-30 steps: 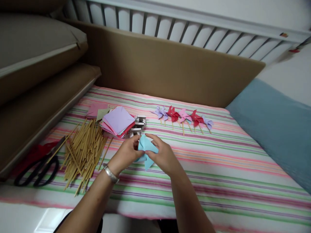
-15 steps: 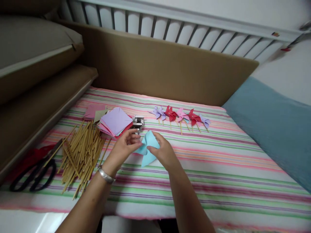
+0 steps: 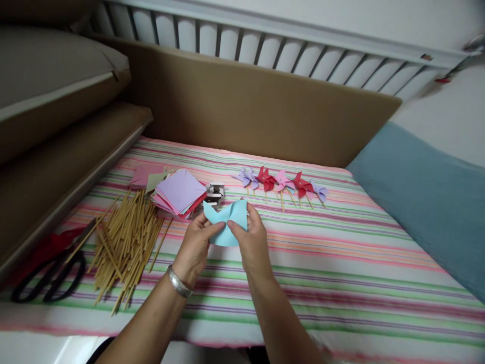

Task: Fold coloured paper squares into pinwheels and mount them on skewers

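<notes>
Five finished pinwheels (image 3: 281, 183) lie in a row at frame centre, while both hands, left hand (image 3: 196, 246) and right hand (image 3: 252, 238), pinch a half-folded blue paper (image 3: 226, 222) just below, paper stack (image 3: 180, 192) and sticks (image 3: 123, 240) left unused

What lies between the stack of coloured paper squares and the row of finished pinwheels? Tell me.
In the head view, a small black-and-white object, too blurred to identify, lies on the striped cloth between stack and pinwheels.

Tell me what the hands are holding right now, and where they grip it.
Both hands, left hand and right hand, pinch the light blue paper along its lower middle.
</notes>
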Tool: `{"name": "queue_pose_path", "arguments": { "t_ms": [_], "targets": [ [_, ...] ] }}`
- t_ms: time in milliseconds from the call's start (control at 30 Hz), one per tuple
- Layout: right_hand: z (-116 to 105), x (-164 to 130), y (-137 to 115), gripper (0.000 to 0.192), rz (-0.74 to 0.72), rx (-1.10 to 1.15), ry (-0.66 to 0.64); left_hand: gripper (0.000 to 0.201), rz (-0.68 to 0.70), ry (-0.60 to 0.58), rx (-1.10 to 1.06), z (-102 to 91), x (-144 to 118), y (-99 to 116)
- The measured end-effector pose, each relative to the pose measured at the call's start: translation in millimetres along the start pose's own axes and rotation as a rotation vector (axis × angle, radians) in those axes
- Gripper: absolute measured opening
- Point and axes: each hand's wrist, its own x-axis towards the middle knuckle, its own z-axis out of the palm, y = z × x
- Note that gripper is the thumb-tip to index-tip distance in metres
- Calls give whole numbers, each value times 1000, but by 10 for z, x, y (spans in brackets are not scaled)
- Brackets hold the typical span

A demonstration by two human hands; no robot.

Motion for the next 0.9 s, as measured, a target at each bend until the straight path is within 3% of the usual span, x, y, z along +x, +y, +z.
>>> {"name": "queue_pose_path", "arguments": {
  "t_ms": [167,333,400,467,600,700,900],
  "targets": [
    [35,-5,57,61,9,30,3,32,22,33,19,-30,14,14],
    [30,-30,-5,58,32,-17,-116,33,55,82,49,-84,54,83],
    [-4,-54,-70,52,-68,-143,-105,35,76,126,58,-123,75,142],
    [-49,-81,-138,43,-264,-306,-113,36,98,162,59,-168,90,213],
    [-102,-127,-201,37,-649,-596,-394,37,138,196,65,-240,88,355],
    [-79,-144,-159,37,-717,-714,-508,37,144,220,83,-256,71,431],
    [-39,-118,-66,17,-787,-700,-410,39,134,217,90,-247,64,468]
  ]
}}
